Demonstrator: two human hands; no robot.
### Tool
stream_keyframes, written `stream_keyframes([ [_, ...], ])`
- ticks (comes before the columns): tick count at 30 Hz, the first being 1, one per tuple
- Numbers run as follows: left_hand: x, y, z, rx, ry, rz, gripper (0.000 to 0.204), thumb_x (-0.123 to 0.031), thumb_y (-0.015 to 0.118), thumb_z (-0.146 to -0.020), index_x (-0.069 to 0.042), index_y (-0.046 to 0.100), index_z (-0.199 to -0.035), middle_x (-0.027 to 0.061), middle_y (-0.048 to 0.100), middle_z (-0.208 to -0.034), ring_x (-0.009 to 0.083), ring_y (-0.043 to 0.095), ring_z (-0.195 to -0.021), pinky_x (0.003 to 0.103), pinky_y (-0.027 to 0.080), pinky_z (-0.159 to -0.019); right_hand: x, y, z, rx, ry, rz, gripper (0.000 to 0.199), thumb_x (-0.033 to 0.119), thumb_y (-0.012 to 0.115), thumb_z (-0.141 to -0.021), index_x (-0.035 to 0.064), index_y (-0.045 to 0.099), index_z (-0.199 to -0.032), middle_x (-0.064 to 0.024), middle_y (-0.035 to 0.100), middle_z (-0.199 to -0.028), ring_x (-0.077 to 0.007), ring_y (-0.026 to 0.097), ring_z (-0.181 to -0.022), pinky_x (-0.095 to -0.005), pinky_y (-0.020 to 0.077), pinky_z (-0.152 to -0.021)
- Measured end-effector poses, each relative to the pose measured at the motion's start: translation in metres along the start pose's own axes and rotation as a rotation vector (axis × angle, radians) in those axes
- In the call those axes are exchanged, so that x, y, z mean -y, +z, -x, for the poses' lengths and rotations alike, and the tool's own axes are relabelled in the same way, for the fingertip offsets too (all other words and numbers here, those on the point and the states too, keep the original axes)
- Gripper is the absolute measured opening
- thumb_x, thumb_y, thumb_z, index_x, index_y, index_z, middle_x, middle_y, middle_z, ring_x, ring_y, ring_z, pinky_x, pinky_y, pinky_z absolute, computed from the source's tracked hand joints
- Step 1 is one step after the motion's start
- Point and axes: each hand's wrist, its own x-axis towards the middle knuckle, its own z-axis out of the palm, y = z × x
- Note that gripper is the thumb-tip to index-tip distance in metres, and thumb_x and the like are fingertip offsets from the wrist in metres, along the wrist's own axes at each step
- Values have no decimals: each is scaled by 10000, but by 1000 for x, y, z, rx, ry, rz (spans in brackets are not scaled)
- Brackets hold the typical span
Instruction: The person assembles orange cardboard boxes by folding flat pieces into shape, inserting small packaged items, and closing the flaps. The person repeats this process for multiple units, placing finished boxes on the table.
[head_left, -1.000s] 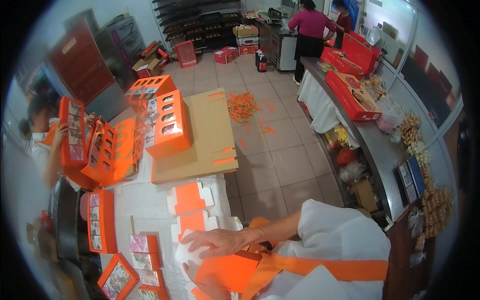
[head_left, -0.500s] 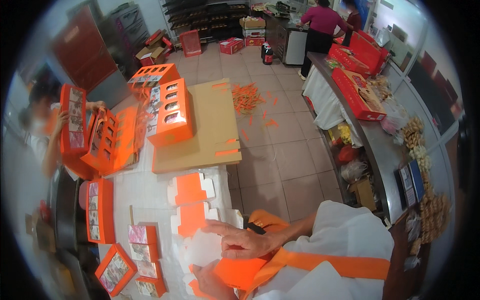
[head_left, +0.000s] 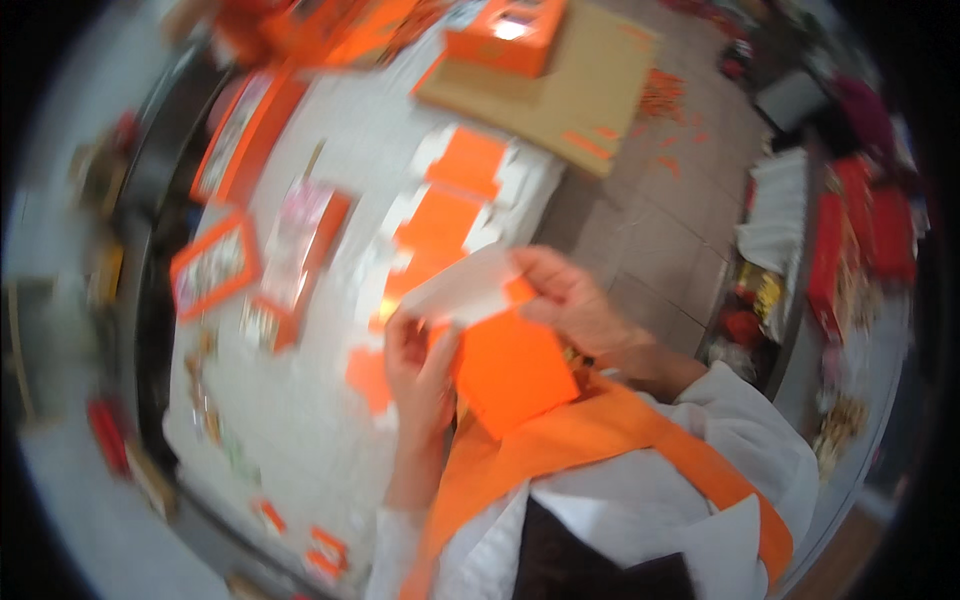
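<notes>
Below centre of the frame I see the orange apron, and just above it the orange carton, held up at mid-frame. I make out the left hand clamped on the left end of its white flap, and the right hand gripping the right end. Beyond them, flat orange-and-white blanks line the white tabletop. Farther off, at upper centre, I see brown cardboard bearing an orange box; orange scraps litter the floor at upper right, blurred.
</notes>
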Motion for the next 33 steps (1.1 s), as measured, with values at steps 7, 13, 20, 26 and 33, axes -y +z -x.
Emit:
stream_keyframes([
  [7,14,-17,-1,201,243,-57,179,-22,626,-808,-23,515,-948,121,559,-1114,171,531,-1018,263,458,-817,-11,-3,-8,161,-222,94,165,-42,501,-828,32,472,-973,-105,499,-1150,-147,476,-1084,-291,408,-913],
  [13,7,-10,6,192,180,-208,197,-1,602,-804,-5,526,-986,137,583,-1093,200,540,-1050,323,419,-923,-10,-1,-4,171,-220,138,193,-35,490,-810,52,426,-970,-123,495,-1131,-165,478,-1061,-313,401,-922],
  [20,-3,-2,8,134,142,-87,215,-66,602,-838,14,558,-1033,78,598,-1003,132,570,-882,240,461,-755,4,13,1,132,-253,198,188,-32,440,-850,13,434,-1032,-122,509,-1094,-147,497,-1012,-285,413,-890],
  [26,-5,-2,-2,228,170,-373,166,-61,509,-893,9,599,-1014,69,588,-1023,118,548,-930,236,442,-783,12,6,-7,152,-234,291,135,-2,431,-881,6,487,-1003,-108,544,-1035,-122,512,-974,-267,415,-873],
  [33,5,-7,-7,252,215,-375,212,-55,464,-905,-3,581,-1074,59,589,-1036,54,525,-747,184,417,-641,7,4,-9,149,-161,296,119,58,417,-894,-6,487,-967,-139,539,-1038,-148,515,-959,-283,408,-879],
])
